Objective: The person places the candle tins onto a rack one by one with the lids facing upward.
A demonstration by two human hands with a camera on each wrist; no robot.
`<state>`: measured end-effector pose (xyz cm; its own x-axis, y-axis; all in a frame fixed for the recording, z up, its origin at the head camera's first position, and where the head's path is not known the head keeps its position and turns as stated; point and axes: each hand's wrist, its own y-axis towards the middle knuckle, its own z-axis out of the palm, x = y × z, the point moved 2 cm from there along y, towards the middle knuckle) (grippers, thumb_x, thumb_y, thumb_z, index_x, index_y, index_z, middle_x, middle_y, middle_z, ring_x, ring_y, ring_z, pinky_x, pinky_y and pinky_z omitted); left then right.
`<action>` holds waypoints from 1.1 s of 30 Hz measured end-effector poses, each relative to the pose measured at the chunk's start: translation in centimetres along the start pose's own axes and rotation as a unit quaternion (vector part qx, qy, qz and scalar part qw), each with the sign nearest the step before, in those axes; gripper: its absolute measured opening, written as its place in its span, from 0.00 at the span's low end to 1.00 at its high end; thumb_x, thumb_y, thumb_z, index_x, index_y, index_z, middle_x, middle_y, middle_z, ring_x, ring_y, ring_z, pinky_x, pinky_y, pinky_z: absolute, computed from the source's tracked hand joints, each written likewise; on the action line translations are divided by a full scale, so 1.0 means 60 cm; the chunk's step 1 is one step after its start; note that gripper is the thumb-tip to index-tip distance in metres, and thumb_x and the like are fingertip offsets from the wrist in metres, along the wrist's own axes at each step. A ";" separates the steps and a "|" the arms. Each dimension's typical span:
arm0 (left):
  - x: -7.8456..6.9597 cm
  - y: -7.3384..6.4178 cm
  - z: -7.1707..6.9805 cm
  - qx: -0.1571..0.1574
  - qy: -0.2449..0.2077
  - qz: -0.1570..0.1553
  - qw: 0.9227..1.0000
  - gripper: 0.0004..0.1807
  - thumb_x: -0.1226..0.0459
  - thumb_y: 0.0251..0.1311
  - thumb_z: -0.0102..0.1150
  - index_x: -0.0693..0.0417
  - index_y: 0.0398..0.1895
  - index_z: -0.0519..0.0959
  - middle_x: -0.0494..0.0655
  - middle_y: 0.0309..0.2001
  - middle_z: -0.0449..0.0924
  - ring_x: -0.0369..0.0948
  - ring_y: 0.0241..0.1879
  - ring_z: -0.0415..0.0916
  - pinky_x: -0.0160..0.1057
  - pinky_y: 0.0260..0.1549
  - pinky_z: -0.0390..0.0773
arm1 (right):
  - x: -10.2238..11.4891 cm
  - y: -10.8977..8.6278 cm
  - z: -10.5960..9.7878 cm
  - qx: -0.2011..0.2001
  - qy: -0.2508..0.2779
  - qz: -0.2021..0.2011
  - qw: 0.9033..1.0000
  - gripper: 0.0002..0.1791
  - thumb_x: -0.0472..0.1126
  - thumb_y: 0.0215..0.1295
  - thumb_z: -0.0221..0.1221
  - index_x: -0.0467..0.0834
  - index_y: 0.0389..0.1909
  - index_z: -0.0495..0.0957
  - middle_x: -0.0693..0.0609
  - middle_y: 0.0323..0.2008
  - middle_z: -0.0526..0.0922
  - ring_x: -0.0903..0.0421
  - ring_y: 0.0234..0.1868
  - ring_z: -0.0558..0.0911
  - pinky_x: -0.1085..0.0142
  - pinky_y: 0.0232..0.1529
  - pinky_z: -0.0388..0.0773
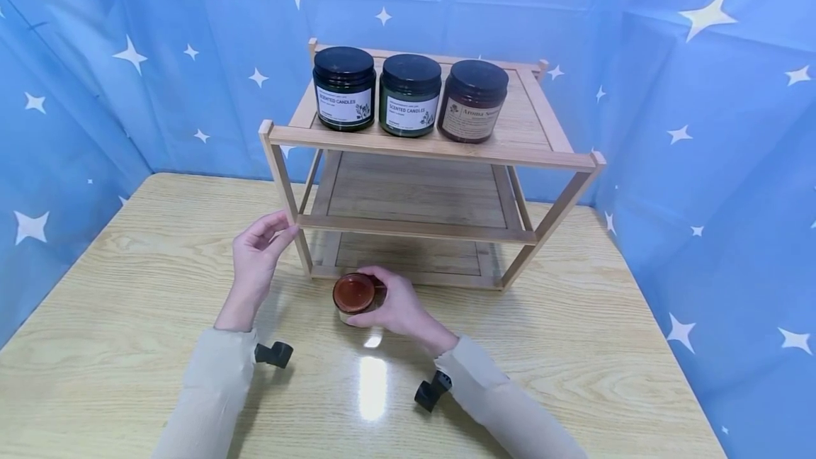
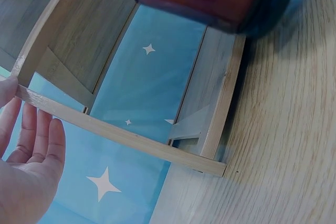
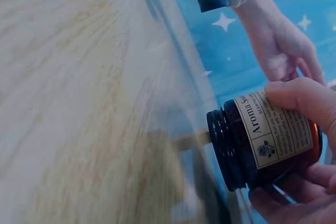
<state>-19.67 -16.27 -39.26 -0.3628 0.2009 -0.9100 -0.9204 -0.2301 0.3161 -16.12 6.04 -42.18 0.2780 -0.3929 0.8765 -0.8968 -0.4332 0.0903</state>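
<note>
In the head view my right hand (image 1: 401, 307) grips an amber glass candle jar (image 1: 354, 294) in front of the rack's bottom shelf. The jar is upside down, its black lid (image 3: 226, 150) toward the table and its reddish base facing up. Its beige "Aroma" label (image 3: 274, 129) shows beside my thumb in the right wrist view. Whether the lid touches the table, I cannot tell. My left hand (image 1: 258, 253) holds the left front post of a wooden shelf rack (image 1: 408, 227) at middle-shelf height, thumb in front and fingers behind.
Three dark-lidded candle jars stand in a row on the top shelf: a left green one (image 1: 344, 89), a middle green one (image 1: 410, 96) and a brown one (image 1: 472, 102). A blue star-patterned cloth (image 1: 210, 55) hangs behind the wood-grain table (image 1: 127, 303).
</note>
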 end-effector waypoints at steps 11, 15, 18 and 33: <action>-0.003 -0.001 0.001 0.006 0.001 -0.001 1.000 0.19 0.81 0.55 0.56 0.46 0.35 0.83 0.39 0.33 0.82 0.34 0.37 0.79 0.29 0.43 0.79 | 0.012 -0.027 -0.038 -0.027 0.012 -0.002 1.000 0.37 0.37 0.36 0.76 0.39 0.52 0.74 0.47 0.45 0.81 0.52 0.44 0.80 0.68 0.46 0.78; -0.004 -0.002 0.001 0.007 0.000 0.001 1.000 0.18 0.80 0.55 0.57 0.48 0.35 0.83 0.39 0.33 0.82 0.34 0.37 0.79 0.30 0.43 0.79 | 0.020 -0.039 -0.059 -0.038 0.003 -0.008 0.999 0.37 0.37 0.35 0.76 0.40 0.52 0.74 0.49 0.44 0.81 0.53 0.43 0.81 0.68 0.45 0.79; -0.004 -0.002 0.000 0.008 0.003 0.001 1.000 0.17 0.80 0.55 0.57 0.48 0.35 0.83 0.39 0.33 0.82 0.34 0.37 0.79 0.29 0.43 0.79 | 0.028 -0.048 -0.076 -0.043 -0.004 -0.012 0.999 0.36 0.37 0.35 0.76 0.41 0.52 0.74 0.49 0.44 0.81 0.54 0.42 0.81 0.66 0.45 0.79; -0.001 -0.001 0.000 0.005 0.005 0.001 1.000 0.17 0.81 0.54 0.57 0.50 0.36 0.83 0.39 0.33 0.81 0.34 0.37 0.79 0.29 0.43 0.79 | 0.066 -0.089 -0.159 -0.091 -0.035 -0.033 0.995 0.36 0.36 0.34 0.76 0.40 0.51 0.74 0.50 0.43 0.81 0.55 0.41 0.82 0.65 0.44 0.80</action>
<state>-19.59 -16.28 -39.23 -0.3626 0.1918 -0.9120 -0.9213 -0.2214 0.3198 -13.50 14.56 -34.66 0.3569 -0.4272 0.8307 -0.9211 -0.3088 0.2370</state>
